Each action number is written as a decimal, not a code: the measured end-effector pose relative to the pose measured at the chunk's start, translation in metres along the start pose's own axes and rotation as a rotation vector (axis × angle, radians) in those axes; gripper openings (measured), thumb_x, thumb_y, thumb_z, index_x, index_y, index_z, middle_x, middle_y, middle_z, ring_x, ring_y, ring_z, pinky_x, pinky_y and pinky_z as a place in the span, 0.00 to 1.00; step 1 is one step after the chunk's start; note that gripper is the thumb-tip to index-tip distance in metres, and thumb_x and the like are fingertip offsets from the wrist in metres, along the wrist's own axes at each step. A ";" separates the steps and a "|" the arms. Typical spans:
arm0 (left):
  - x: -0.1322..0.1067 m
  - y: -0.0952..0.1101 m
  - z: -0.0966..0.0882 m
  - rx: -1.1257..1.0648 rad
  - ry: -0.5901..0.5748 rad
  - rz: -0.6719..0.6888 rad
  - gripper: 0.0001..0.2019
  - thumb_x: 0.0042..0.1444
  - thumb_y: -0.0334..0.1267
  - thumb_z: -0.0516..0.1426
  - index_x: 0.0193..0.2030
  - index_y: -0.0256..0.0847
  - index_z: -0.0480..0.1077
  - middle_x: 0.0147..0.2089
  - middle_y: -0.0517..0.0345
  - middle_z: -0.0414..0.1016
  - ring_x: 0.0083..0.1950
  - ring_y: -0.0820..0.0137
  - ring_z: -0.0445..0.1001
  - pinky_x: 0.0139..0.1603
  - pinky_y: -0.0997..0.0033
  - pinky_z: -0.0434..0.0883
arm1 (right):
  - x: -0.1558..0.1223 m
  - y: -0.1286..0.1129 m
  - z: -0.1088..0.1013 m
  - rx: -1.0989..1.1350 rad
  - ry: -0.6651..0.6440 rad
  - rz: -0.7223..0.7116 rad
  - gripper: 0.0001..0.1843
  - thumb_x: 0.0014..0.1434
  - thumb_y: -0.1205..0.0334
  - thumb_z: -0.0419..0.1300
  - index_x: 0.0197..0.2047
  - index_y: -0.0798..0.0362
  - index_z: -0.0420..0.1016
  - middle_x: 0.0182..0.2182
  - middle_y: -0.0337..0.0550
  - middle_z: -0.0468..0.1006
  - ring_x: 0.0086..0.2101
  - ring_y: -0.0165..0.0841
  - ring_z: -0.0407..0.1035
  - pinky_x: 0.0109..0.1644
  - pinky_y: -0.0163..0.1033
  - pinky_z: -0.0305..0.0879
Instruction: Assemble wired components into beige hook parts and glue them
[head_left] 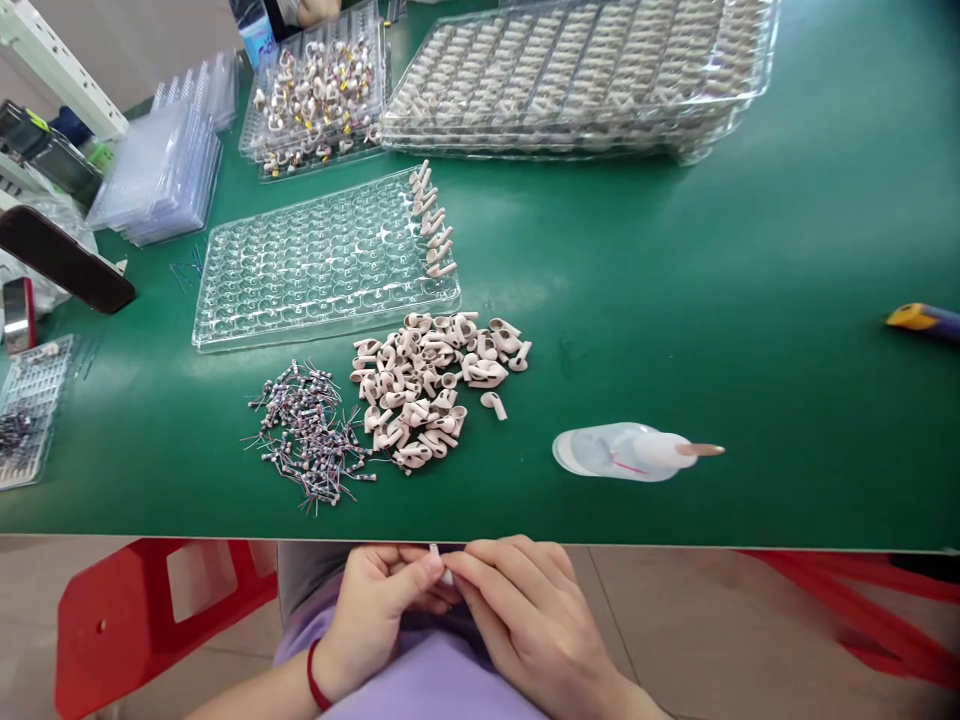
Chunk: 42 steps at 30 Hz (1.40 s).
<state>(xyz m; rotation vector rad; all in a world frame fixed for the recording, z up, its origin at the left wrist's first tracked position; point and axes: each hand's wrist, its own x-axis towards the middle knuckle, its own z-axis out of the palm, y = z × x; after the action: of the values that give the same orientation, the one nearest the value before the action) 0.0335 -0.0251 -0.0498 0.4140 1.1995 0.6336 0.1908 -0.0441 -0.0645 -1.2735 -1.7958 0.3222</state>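
Observation:
My left hand (379, 605) and my right hand (517, 610) meet below the table's front edge, over my lap. Both pinch a small pale pink piece (437, 556) between their fingertips; most of it is hidden by the fingers. On the green table (712, 300) just ahead lies a pile of pink plastic shells (431, 385). Left of that pile sits a heap of small wired parts (311, 435). Behind both stands a clear plastic tray (300, 265) with a column of pink shells (431, 220) set in its right edge.
A clear glue bottle (630, 452) lies on its side at right. Stacked trays of finished shells (585, 75) fill the back. Another filled tray (319, 95), spare empty trays (161, 170), a phone (64, 260) and a red stool (157, 610) are at left.

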 end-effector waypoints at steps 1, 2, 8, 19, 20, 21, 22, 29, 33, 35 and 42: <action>0.000 0.000 0.000 0.000 0.003 -0.001 0.16 0.43 0.46 0.71 0.27 0.32 0.79 0.26 0.54 0.80 0.26 0.74 0.76 0.30 0.79 0.72 | -0.001 0.000 0.000 0.002 0.004 0.001 0.09 0.63 0.74 0.54 0.38 0.55 0.75 0.29 0.43 0.78 0.29 0.31 0.69 0.35 0.38 0.57; 0.000 -0.001 -0.001 0.001 0.003 -0.001 0.16 0.43 0.45 0.71 0.27 0.32 0.79 0.26 0.54 0.80 0.26 0.74 0.76 0.30 0.78 0.72 | -0.001 0.001 0.001 0.003 0.005 0.001 0.09 0.63 0.74 0.54 0.38 0.55 0.75 0.29 0.43 0.78 0.29 0.31 0.69 0.35 0.38 0.57; 0.000 -0.002 0.001 -0.017 0.009 -0.005 0.16 0.43 0.45 0.72 0.26 0.32 0.79 0.26 0.53 0.80 0.26 0.74 0.76 0.30 0.78 0.73 | -0.002 0.002 0.000 0.009 -0.002 0.002 0.09 0.63 0.75 0.54 0.39 0.55 0.74 0.29 0.44 0.77 0.29 0.31 0.69 0.35 0.39 0.56; 0.001 -0.005 0.011 -0.095 0.065 0.045 0.16 0.39 0.45 0.73 0.25 0.33 0.80 0.23 0.52 0.80 0.24 0.75 0.75 0.29 0.78 0.72 | 0.005 -0.001 -0.001 -0.033 0.012 -0.019 0.10 0.63 0.75 0.53 0.36 0.55 0.73 0.27 0.43 0.76 0.27 0.31 0.66 0.31 0.39 0.54; 0.002 -0.005 0.012 -0.105 0.068 0.051 0.15 0.39 0.45 0.73 0.25 0.33 0.80 0.23 0.52 0.80 0.24 0.75 0.75 0.29 0.78 0.72 | 0.006 -0.001 -0.001 -0.040 0.012 -0.024 0.10 0.63 0.75 0.53 0.36 0.55 0.73 0.26 0.43 0.75 0.26 0.31 0.66 0.31 0.39 0.53; 0.002 -0.006 0.013 -0.116 0.072 0.055 0.15 0.39 0.44 0.73 0.24 0.33 0.80 0.23 0.53 0.80 0.24 0.75 0.75 0.28 0.78 0.72 | 0.007 -0.001 -0.001 -0.046 0.011 -0.029 0.10 0.64 0.75 0.52 0.36 0.54 0.72 0.26 0.42 0.75 0.26 0.30 0.65 0.31 0.39 0.53; 0.002 -0.006 0.013 -0.128 0.077 0.060 0.15 0.38 0.44 0.73 0.24 0.33 0.80 0.23 0.53 0.80 0.24 0.75 0.75 0.28 0.78 0.72 | 0.008 -0.001 -0.002 -0.051 0.010 -0.032 0.11 0.64 0.74 0.52 0.35 0.54 0.72 0.26 0.42 0.75 0.25 0.30 0.65 0.30 0.39 0.52; 0.003 -0.007 0.017 -0.157 0.085 0.094 0.14 0.37 0.43 0.73 0.23 0.34 0.79 0.22 0.55 0.79 0.23 0.75 0.74 0.28 0.78 0.71 | 0.011 -0.001 -0.003 -0.071 0.002 -0.056 0.12 0.66 0.74 0.50 0.35 0.55 0.72 0.24 0.42 0.74 0.25 0.30 0.64 0.29 0.39 0.51; 0.003 -0.007 0.016 -0.144 0.084 0.094 0.14 0.38 0.44 0.73 0.23 0.34 0.80 0.23 0.54 0.80 0.24 0.75 0.75 0.28 0.78 0.70 | 0.010 0.000 -0.003 -0.065 -0.004 -0.053 0.12 0.66 0.74 0.50 0.35 0.55 0.72 0.25 0.42 0.74 0.25 0.30 0.64 0.29 0.39 0.51; 0.003 -0.007 0.015 -0.134 0.081 0.080 0.15 0.38 0.44 0.73 0.23 0.34 0.80 0.23 0.53 0.80 0.24 0.74 0.75 0.28 0.78 0.71 | 0.009 0.001 -0.003 -0.057 -0.009 -0.057 0.12 0.66 0.74 0.51 0.36 0.55 0.73 0.25 0.43 0.75 0.25 0.30 0.65 0.30 0.39 0.52; 0.003 -0.001 0.007 -0.081 0.045 -0.018 0.18 0.35 0.47 0.74 0.25 0.33 0.79 0.24 0.53 0.80 0.24 0.74 0.75 0.28 0.78 0.71 | 0.005 0.002 -0.004 -0.016 -0.024 -0.062 0.11 0.64 0.75 0.53 0.37 0.56 0.75 0.26 0.43 0.76 0.26 0.30 0.67 0.31 0.39 0.53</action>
<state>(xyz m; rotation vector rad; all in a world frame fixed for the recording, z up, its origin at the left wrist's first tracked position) 0.0405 -0.0235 -0.0505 0.3225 1.2147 0.6765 0.1951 -0.0399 -0.0611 -1.2274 -1.8576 0.2900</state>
